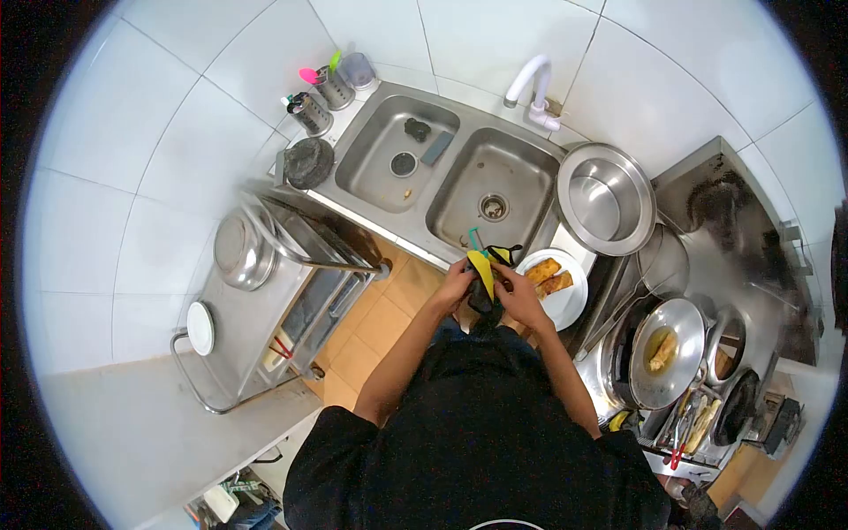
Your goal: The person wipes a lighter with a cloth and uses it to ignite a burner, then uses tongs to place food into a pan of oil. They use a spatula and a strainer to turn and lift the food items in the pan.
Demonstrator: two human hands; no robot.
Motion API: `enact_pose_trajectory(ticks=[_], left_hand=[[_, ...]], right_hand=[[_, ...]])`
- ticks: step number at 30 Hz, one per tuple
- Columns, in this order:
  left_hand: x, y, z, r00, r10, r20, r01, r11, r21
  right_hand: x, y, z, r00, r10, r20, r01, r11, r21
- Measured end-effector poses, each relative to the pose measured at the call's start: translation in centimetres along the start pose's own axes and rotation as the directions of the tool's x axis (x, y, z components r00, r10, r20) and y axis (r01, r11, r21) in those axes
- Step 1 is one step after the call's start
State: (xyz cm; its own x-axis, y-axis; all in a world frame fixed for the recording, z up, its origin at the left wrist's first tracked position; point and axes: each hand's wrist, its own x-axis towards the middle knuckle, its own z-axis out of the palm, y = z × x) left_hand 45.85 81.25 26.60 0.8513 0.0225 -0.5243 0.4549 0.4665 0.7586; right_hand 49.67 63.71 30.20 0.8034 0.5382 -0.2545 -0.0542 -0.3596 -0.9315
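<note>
Both hands are at the front edge of the right sink basin, close to my body. Between them is a ripe plantain (482, 268) with a yellow and blackened peel. My left hand (454, 284) grips it from the left, fingers closed. My right hand (519, 295) pinches it from the other side. Dark peel hangs below the fingers, and a yellow-black flap (505, 254) sticks up past them. Just beyond the hands is a teal-handled tool (475, 238), perhaps a peeler, partly hidden. To the right, a white plate (565, 311) carries browned fried pieces (549, 276).
A double sink (415, 210) with a white faucet (534, 88) lies ahead. A large steel pot (608, 199) stands at its right. A pan (678, 362) with oil and a frying piece is on the stove. A steel cart (212, 331) stands left.
</note>
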Motion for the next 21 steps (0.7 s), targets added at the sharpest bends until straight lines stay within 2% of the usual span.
enact_pose_trajectory(ticks=[3, 5, 7, 11, 13, 15, 17, 19, 20, 21], left_hand=[[0.4, -0.5, -0.5, 0.998, 0.014, -0.059, -0.015, 1.000, -0.006], [0.0, -0.5, -0.1, 0.995, 0.044, -0.086, -0.044, 0.999, 0.008], [-0.2, 0.4, 0.4, 0.995, 0.025, -0.093, -0.031, 0.998, -0.060], [-0.3, 0.9, 0.7, 0.997, 0.051, -0.050, -0.053, 0.998, -0.029], [0.3, 0.8, 0.8, 0.981, 0.194, -0.023, -0.190, 0.975, 0.115], [0.6, 0.6, 0.7, 0.978, 0.203, -0.051, -0.196, 0.973, 0.125], [1.1, 0.1, 0.3, 0.969, 0.242, -0.053, -0.243, 0.970, -0.007], [1.2, 0.1, -0.3, 0.963, 0.266, -0.051, -0.267, 0.964, -0.013], [1.3, 0.0, -0.6, 0.956, 0.289, -0.045, -0.290, 0.957, -0.013], [1.0, 0.5, -0.3, 0.956, 0.290, -0.051, -0.291, 0.956, -0.017]], right_hand=[[0.0, 0.0, -0.8, 0.993, -0.044, 0.107, 0.044, 0.999, 0.005], [-0.3, -0.6, -1.0, 0.991, -0.021, 0.135, 0.013, 0.998, 0.059], [0.1, 0.0, -0.7, 0.983, 0.067, 0.170, -0.095, 0.983, 0.160], [0.9, 2.4, 0.0, 0.994, 0.048, 0.093, -0.068, 0.972, 0.227], [1.2, 2.0, -0.5, 0.985, -0.163, 0.047, 0.167, 0.982, -0.090], [0.9, 0.0, -0.9, 0.993, -0.108, 0.038, 0.111, 0.991, -0.071], [0.8, -1.2, -0.8, 0.998, -0.048, 0.038, 0.050, 0.998, -0.049], [1.0, -1.3, -0.5, 1.000, 0.006, 0.025, -0.005, 1.000, -0.012], [1.0, -1.3, -0.3, 0.999, 0.007, 0.032, -0.006, 1.000, -0.016], [1.1, -1.5, 0.0, 0.996, -0.092, 0.000, 0.092, 0.994, -0.053]])
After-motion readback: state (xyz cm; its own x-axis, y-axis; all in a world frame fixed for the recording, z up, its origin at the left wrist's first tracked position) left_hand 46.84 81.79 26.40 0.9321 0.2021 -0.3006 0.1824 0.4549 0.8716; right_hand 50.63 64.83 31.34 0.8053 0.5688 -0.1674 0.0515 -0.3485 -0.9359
